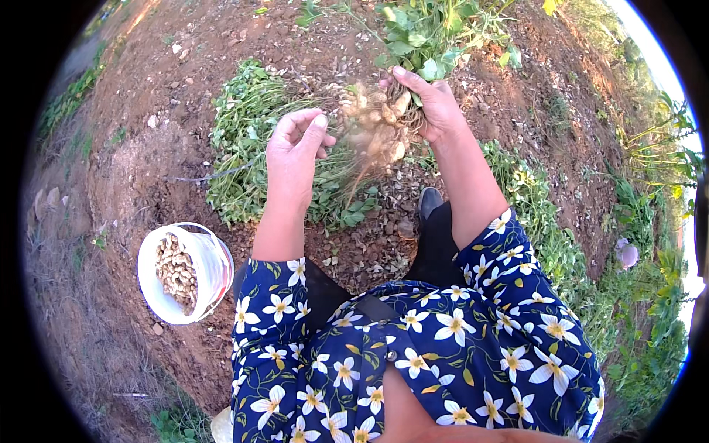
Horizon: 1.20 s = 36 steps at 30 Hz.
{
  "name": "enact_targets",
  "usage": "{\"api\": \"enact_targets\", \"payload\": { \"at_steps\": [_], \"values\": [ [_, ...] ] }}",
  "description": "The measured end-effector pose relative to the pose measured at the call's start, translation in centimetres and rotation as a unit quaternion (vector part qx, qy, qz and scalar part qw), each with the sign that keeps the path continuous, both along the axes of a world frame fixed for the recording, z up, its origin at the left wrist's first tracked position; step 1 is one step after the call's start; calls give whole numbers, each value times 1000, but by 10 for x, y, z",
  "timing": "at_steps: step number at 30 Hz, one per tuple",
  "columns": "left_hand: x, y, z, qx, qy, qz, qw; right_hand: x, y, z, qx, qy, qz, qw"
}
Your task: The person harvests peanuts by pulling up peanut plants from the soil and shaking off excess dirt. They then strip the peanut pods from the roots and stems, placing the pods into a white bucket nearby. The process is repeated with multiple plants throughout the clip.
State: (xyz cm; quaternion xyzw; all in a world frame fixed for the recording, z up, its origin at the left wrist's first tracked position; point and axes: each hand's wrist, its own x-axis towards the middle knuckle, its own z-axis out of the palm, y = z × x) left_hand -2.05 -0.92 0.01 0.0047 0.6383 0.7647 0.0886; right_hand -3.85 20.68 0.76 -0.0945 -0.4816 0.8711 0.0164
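Note:
My right hand (435,105) grips a pulled-up peanut plant (421,41) at the base of its stems. Its leaves spread out beyond the fist. A cluster of peanut pods (385,119) with thin roots hangs on the near side, partly blurred. Just left of the pods is my left hand (299,138), thumb and fingers curled inward and apart from the plant. Whether a pod sits inside those fingers is hidden. A white plastic bucket (149,288) stands on the soil at my left, partly filled with loose peanuts (176,271).
A heap of peanut plants (238,144) lies on the soil in front of me. More green plants (532,205) lie to my right. My shoe (429,200) rests on the ground beneath my right forearm. Dry grass (72,310) borders the left side.

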Motion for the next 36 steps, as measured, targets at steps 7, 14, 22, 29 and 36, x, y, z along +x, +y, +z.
{"api": "enact_targets", "payload": {
  "at_steps": [7,14,22,29,36],
  "values": [
    [7,9,-7,250,-180,-104,946,11,-11,10,2,51,65,997],
    [12,7,2,124,-27,-144,981,4,-11,2,49,70,26,996],
    [20,14,16,128,-35,-184,974,6,-14,6,20,92,20,995],
    [11,4,11,195,-74,-189,960,4,-7,4,-58,19,16,998],
    [17,15,14,177,-86,-125,972,6,-15,5,-60,11,19,998]
  ]
}}
